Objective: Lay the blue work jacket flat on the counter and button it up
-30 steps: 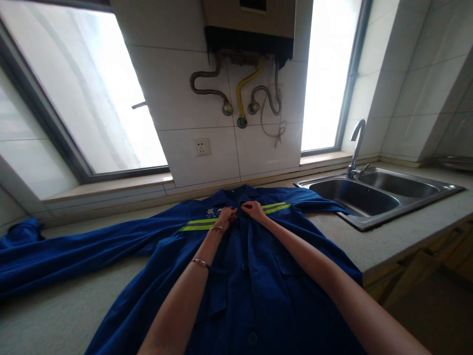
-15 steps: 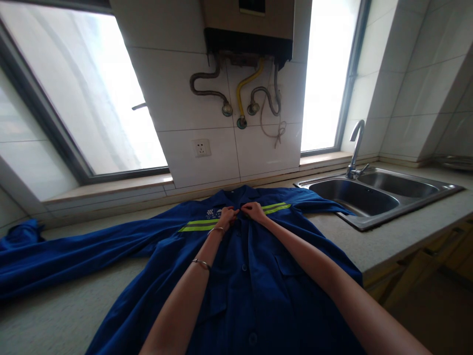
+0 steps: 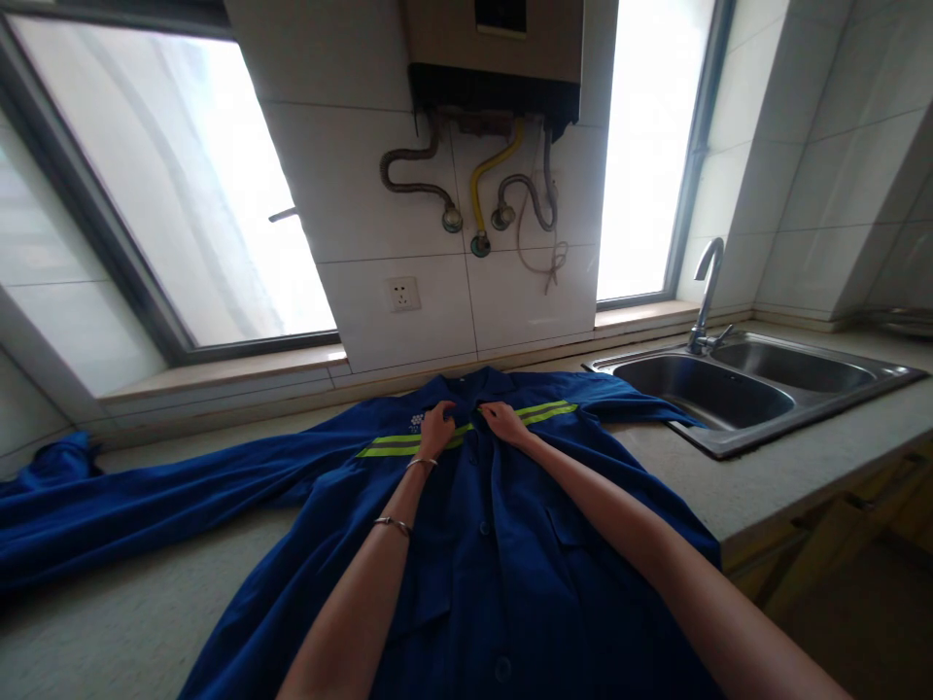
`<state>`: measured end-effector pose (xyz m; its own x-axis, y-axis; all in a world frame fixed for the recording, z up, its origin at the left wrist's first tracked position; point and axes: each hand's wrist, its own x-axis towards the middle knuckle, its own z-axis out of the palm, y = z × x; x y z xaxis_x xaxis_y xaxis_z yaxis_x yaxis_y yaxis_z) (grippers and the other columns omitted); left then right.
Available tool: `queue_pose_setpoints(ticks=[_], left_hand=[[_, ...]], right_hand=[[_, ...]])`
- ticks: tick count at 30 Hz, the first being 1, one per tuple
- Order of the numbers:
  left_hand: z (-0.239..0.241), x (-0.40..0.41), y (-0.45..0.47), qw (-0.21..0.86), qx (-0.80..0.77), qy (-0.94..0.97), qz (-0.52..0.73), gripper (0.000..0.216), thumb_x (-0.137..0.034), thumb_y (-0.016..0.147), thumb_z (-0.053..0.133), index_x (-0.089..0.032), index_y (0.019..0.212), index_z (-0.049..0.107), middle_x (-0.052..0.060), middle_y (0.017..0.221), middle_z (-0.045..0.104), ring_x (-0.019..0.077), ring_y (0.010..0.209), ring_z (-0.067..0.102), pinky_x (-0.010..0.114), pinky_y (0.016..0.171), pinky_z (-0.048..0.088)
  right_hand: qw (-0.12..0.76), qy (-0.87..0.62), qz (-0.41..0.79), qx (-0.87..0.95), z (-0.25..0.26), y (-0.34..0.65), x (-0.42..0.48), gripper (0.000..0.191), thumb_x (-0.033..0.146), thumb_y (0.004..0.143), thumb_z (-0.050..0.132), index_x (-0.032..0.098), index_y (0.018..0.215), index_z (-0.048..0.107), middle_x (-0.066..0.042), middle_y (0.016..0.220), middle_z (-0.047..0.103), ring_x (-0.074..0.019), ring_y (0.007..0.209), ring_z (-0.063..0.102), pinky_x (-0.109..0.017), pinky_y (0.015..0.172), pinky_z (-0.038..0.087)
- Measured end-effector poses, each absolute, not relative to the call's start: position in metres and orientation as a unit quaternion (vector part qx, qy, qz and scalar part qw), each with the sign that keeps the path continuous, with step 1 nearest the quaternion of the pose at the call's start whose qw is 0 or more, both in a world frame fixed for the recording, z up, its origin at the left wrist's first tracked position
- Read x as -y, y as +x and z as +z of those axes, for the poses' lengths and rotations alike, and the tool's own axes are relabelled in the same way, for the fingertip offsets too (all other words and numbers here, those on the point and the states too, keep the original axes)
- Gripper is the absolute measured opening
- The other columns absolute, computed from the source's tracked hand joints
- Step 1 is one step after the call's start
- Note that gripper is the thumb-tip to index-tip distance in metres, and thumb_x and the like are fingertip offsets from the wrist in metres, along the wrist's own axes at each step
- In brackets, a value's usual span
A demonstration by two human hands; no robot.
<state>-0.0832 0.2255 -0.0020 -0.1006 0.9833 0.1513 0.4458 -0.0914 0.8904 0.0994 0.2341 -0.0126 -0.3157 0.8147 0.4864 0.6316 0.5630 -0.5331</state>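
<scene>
Jacket [image 3: 466, 583] lies spread face up on the desk [image 3: 131, 622], its collar [image 3: 477, 381] towards the tiled wall and its lower part towards the person. Both hands are at the upper chest, at the front opening just below the collar. The left hand [image 3: 437, 426] is bent over the cloth beside the opening, next to a small white print [image 3: 417, 422]; its fingertips are partly hidden, so I cannot tell whether it grips anything. The right hand [image 3: 504, 424] is on the other side of the opening, fingers curled and tips together, pinching the jacket's edge. A gap separates the two hands. Two bracelets [image 3: 392, 526] circle the left forearm.

Yellow-green stripes [image 3: 550, 412] run across the chest, partly covered by the hands. Further down the front, buttons [image 3: 502, 668] show along the middle, and a pocket flap is visible on each side. One sleeve [image 3: 182, 486] stretches far to the left along the desk, its end bunched up; the other goes right, reaching over the near corner of the sink [image 3: 823, 408].

The sink has two basins and a tap [image 3: 706, 292] at the back. On the wall are a socket [image 3: 403, 294] and a heater [image 3: 496, 89] with hoses [image 3: 477, 190] below it, between two bright windows [image 3: 648, 146].
</scene>
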Motion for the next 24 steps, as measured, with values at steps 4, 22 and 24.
queue_pose_setpoints(ticks=[4,22,24], left_hand=[[-0.012,-0.22,-0.094,0.118,-0.638,0.727,0.225,0.049,-0.049,0.08,0.051,-0.032,0.126,0.051,0.002,0.144,0.034,0.0429,0.134,0.011,0.068,0.1,-0.001],[0.0,-0.199,-0.088,-0.066,-0.611,0.786,0.069,0.046,-0.031,0.092,0.029,-0.016,0.133,0.043,0.014,0.144,0.03,0.0354,0.132,0.023,0.053,0.104,0.02],[0.0,-0.193,-0.085,-0.013,-0.613,0.789,0.041,0.051,-0.041,0.092,0.029,-0.018,0.136,0.04,0.014,0.144,0.031,0.0383,0.13,0.026,0.054,0.102,0.023]], right_hand=[[0.246,-0.483,0.118,0.832,-0.006,0.103,-0.227,0.043,0.034,0.098,0.022,0.025,0.129,0.051,-0.004,0.134,0.048,-0.0196,0.123,0.042,-0.034,0.102,0.031],[0.233,-0.412,0.079,0.877,0.0,0.109,-0.207,0.039,0.036,0.091,0.04,0.018,0.122,0.058,-0.008,0.121,0.059,-0.0191,0.113,0.052,-0.028,0.096,0.037],[0.212,-0.411,0.083,0.883,0.0,0.111,-0.205,0.049,0.047,0.089,0.043,0.021,0.129,0.052,-0.007,0.13,0.052,-0.022,0.121,0.046,-0.033,0.101,0.032]])
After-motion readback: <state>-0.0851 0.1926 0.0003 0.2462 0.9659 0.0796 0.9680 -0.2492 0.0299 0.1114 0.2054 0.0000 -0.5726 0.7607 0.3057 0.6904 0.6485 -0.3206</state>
